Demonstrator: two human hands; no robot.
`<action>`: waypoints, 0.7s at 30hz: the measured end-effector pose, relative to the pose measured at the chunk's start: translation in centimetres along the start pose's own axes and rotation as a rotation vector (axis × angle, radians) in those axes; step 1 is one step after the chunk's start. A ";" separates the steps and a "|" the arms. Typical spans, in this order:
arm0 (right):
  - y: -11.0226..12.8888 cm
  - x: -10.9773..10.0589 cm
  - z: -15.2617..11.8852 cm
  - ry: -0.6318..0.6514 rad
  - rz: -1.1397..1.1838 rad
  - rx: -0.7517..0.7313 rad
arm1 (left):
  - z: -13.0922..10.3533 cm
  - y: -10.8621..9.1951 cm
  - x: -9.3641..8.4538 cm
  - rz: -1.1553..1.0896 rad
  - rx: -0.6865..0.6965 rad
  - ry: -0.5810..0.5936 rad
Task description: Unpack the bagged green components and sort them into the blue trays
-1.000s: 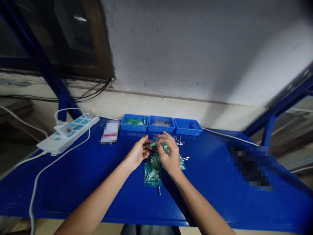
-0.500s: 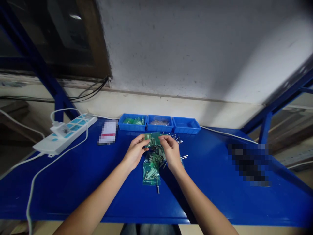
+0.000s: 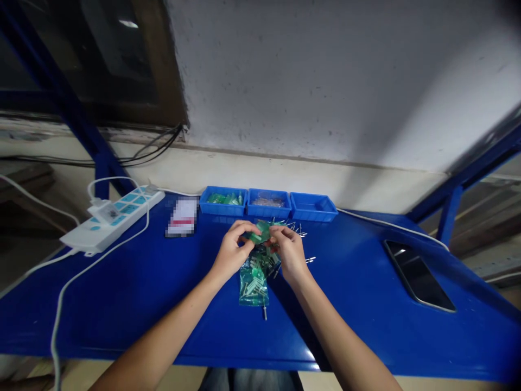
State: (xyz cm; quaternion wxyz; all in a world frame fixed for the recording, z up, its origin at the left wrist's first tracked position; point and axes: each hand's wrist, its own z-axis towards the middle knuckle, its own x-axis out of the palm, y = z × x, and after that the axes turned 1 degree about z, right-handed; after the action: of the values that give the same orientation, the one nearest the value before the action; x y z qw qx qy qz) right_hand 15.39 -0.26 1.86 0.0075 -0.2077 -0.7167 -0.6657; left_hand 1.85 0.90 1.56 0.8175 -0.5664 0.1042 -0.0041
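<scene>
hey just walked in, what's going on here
A person holds a small green bag between the left hand and the right hand, above a blue table. Beneath it lies another green bag with metal pieces inside, and loose metal pins lie around it. Behind the hands stand three blue bins in a row; the left one holds more green bags. A phone lies off to the right.
</scene>
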 end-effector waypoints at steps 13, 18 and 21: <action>-0.6 -0.1 0.1 -0.013 -0.069 -0.269 | 0.0 0.0 0.3 -0.467 -0.448 -0.099; -0.6 0.1 -0.3 0.036 -0.134 -0.405 | 0.4 -0.5 0.2 -0.595 -0.622 -0.064; -0.7 0.2 -0.7 0.032 -0.241 -0.493 | 0.6 -0.6 0.1 -0.648 -0.683 -0.025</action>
State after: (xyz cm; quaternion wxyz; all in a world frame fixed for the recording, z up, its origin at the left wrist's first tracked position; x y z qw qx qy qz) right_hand 14.78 -0.94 1.34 -0.1111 -0.1058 -0.5525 -0.8193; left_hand 2.13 1.19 2.28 0.5421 -0.8063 -0.0926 -0.2179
